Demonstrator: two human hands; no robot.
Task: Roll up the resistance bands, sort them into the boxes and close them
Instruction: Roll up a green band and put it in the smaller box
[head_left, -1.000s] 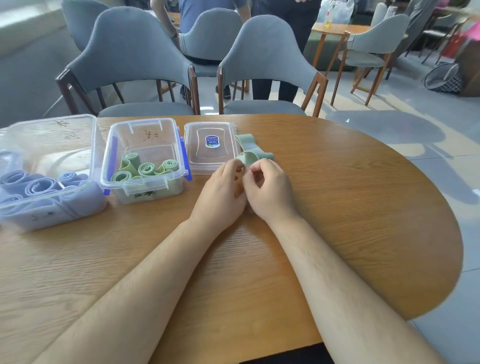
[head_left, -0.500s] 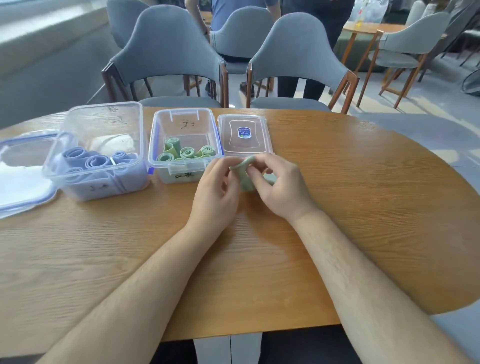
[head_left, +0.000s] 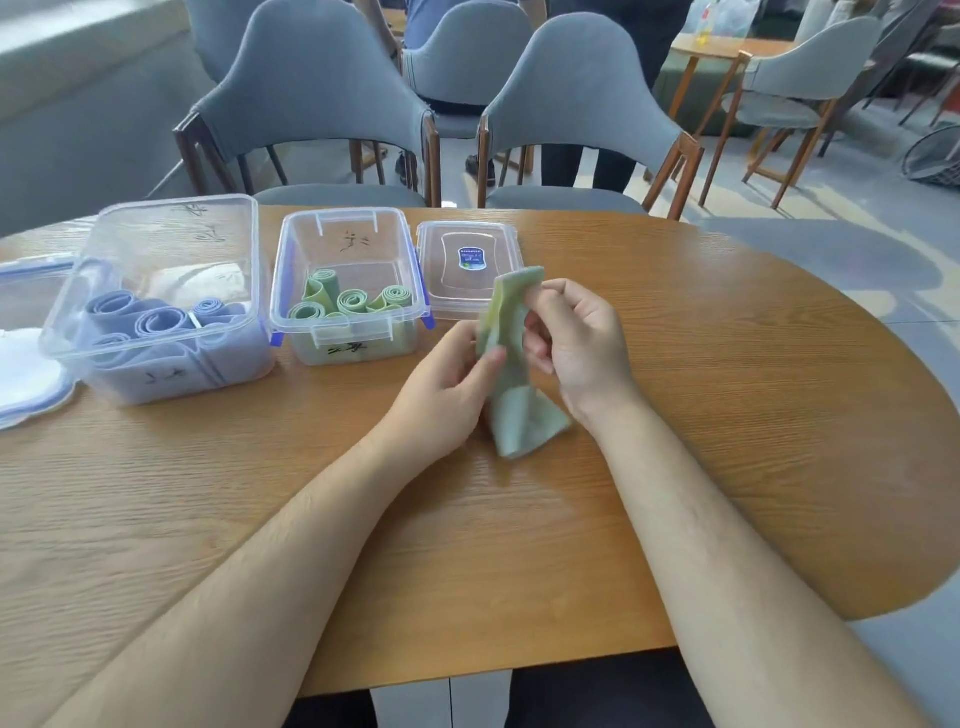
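A loose green resistance band (head_left: 511, 379) hangs upright between my hands above the table, its lower end touching the wood. My left hand (head_left: 447, 384) pinches its left edge with the thumb on the band. My right hand (head_left: 576, 343) grips it near the top with curled fingers. The small clear box (head_left: 358, 228) with blue latches holds several rolled green bands (head_left: 353, 301). Its lid (head_left: 467, 265) lies flat just to its right. The bigger clear box (head_left: 171, 218) at the left holds rolled blue bands (head_left: 156, 322).
A large clear lid (head_left: 26, 374) lies at the table's left edge. The round wooden table (head_left: 727, 389) has bare wood on its right half. Two grey chairs (head_left: 322, 104) stand at the far side, with people's legs and more furniture behind.
My hands lifted the green band off the table and drew it out from a bunch into a hanging strip. The camera view shifted, bringing the blue box and its lid further into view.
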